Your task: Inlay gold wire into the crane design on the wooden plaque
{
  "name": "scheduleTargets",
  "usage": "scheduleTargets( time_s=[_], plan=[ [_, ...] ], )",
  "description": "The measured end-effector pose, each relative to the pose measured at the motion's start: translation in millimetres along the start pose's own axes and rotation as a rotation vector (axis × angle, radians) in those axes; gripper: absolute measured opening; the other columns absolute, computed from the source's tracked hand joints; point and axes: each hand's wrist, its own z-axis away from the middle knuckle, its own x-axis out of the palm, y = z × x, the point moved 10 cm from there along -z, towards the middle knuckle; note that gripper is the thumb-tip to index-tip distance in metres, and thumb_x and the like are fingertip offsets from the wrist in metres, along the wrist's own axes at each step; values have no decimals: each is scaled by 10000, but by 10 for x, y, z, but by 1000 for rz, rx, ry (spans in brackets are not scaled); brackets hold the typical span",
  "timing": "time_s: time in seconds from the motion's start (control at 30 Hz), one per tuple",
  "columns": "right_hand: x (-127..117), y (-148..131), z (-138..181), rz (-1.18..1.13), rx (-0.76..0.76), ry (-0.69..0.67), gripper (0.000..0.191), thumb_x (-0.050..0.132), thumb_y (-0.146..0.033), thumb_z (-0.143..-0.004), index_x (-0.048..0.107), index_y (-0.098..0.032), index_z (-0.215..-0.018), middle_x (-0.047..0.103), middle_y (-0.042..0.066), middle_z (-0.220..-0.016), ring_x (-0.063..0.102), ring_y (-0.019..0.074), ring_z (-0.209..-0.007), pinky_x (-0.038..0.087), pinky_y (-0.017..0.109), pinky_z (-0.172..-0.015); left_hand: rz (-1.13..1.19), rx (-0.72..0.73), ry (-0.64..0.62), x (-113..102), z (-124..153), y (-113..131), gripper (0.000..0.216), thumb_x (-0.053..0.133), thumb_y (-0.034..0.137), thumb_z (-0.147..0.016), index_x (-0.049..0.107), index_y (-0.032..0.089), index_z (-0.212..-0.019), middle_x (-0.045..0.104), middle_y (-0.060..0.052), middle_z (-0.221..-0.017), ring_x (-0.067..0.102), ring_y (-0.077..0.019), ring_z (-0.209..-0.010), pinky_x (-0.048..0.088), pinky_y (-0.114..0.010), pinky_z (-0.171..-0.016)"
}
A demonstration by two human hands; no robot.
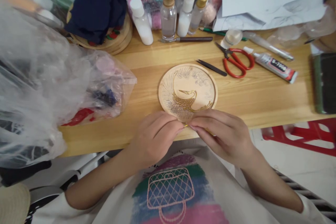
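A round wooden disc (187, 91) with a crane drawn in gold lines lies on the wooden table (147, 66). Just in front of its near edge my left hand (154, 138) and my right hand (223, 134) meet fingertip to fingertip. Both are closed in a pinch on a thin gold wire (186, 125), of which only a short bit shows between the fingers. Neither hand touches the disc's face.
Black tweezers (212, 67), red scissors (236, 62) and a glue tube (275, 66) lie right of the disc. Several small bottles (168, 15) stand behind it. Clear plastic bags (52, 87) of craft bits fill the left; a red stool (301, 134) sits beyond the table edge.
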Motion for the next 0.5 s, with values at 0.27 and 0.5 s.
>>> scheduleTargets(
  time_s=[0.27, 0.5],
  plan=[
    [75, 19, 8, 42, 15, -43, 121, 540, -120, -943, 654, -160, -930, 733, 59, -870, 687, 145, -745, 565, 247, -661, -151, 94, 5, 73, 48, 60, 74, 527, 92, -943, 590, 129, -951, 678, -69, -873, 618, -186, -807, 520, -329, -735],
    [6, 397, -322, 64, 78, -85, 167, 507, -211, -967, 663, -175, -919, 717, 70, -860, 677, 176, -792, 548, 286, -694, -356, 247, 26, -15, -287, -45, 229, 412, 88, -978, 619, 128, -888, 675, -58, -822, 604, -181, -773, 485, -315, -701]
  ],
)
